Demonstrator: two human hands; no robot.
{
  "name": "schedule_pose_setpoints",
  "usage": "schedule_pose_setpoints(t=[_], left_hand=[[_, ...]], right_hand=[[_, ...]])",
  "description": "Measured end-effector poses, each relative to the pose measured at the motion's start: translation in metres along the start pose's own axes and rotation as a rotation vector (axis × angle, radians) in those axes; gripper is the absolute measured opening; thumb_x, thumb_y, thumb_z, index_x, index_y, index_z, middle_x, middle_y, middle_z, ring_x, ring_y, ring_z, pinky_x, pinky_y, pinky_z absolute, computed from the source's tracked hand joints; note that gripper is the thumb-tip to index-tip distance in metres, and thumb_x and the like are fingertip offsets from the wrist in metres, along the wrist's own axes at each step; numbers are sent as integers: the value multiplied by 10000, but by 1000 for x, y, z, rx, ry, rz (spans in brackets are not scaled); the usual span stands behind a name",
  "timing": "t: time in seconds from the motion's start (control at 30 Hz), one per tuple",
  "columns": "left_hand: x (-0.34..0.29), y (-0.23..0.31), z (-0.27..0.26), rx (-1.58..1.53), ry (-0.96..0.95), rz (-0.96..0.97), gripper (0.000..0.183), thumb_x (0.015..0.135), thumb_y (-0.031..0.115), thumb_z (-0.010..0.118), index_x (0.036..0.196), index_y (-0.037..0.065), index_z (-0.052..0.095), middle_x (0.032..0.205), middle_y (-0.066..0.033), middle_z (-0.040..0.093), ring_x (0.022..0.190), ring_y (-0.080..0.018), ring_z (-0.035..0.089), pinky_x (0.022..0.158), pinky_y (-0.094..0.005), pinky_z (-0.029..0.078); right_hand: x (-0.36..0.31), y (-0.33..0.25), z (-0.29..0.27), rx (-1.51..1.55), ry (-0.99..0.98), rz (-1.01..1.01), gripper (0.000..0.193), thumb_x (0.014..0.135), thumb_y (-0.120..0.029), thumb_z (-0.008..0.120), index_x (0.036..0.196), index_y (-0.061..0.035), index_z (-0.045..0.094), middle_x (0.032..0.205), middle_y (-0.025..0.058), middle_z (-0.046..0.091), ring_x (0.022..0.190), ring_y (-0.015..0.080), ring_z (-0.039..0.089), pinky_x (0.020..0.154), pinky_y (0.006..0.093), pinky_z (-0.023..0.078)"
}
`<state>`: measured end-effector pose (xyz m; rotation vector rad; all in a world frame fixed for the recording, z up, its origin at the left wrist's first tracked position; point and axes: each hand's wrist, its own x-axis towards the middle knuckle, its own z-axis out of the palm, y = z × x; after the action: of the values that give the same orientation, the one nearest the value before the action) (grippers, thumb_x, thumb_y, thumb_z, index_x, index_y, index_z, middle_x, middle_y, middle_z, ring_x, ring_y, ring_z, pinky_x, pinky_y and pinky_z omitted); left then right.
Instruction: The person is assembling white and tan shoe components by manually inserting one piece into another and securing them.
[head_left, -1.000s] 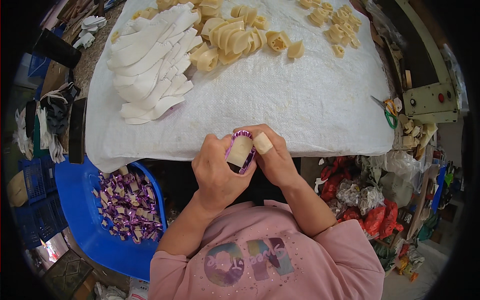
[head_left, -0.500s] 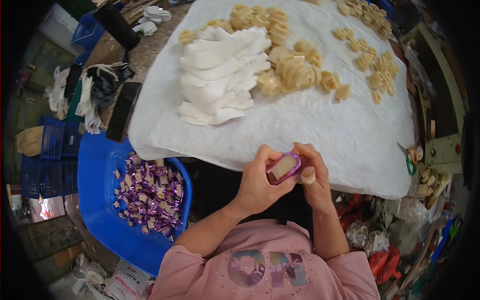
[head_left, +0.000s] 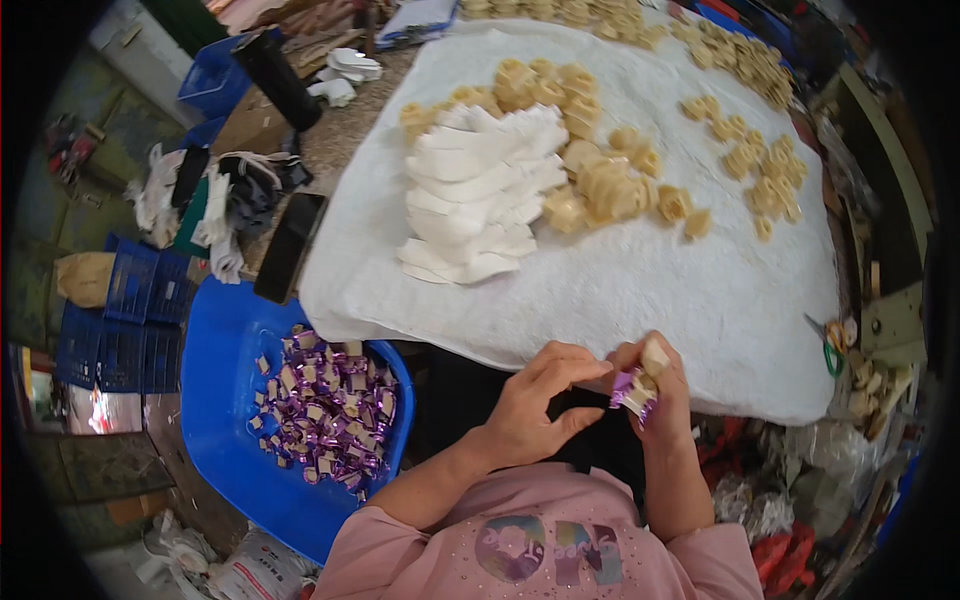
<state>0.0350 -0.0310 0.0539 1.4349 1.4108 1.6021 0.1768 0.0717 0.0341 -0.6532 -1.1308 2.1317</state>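
Observation:
My right hand (head_left: 660,385) grips a small shiny purple piece (head_left: 633,390) with a beige face, which looks like a covered shoe heel. A pale beige cap, like a finger cot (head_left: 655,357), shows on one of its digits. Beside it, my left hand (head_left: 535,405) is open, thumb and fingers apart, the fingertips close to the purple piece. Both hands are at the near edge of the white cloth-covered table (head_left: 400,315). On the cloth lie a heap of white curved strips (head_left: 480,190) and several clusters of beige heel-like pieces (head_left: 615,190).
At the lower left, a blue tub (head_left: 215,400) holds many purple-covered pieces (head_left: 325,405). A phone (head_left: 290,247) and a dark cylinder (head_left: 277,80) rest left of the cloth. Scissors (head_left: 832,345) lie at the right edge. Blue crates (head_left: 120,345) stand far left.
My left hand has let go of the purple piece and opened. My right hand now holds the piece alone, turned and slightly lower. The whole view has shifted a little.

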Motion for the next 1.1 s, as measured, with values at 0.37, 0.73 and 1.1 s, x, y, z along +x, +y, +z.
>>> schedule_pose_setpoints(t=[0.37,0.73,1.1], left_hand=[[-9,-12,12,46,161,255,184,700,-60,709,859,17,658,809,-89,584,687,-198,562,611,-304,454],[-9,-4,20,371,106,367,121,759,-25,658,850,37,607,820,-72,549,805,-254,550,679,-319,450],[-8,-11,25,368,100,370,280,628,-13,718,876,115,697,965,-77,618,997,-298,511,791,-333,441]], right_hand=[[6,8,23,307,-79,414,270,901,-310,510,748,-90,535,620,-13,499,474,72,433,399,224,312],[-4,8,20,357,-57,537,297,878,-346,477,749,-84,530,666,16,517,528,99,479,440,230,387],[-2,16,34,403,5,455,244,923,-339,464,792,-138,506,653,-38,471,501,50,416,405,205,286]])
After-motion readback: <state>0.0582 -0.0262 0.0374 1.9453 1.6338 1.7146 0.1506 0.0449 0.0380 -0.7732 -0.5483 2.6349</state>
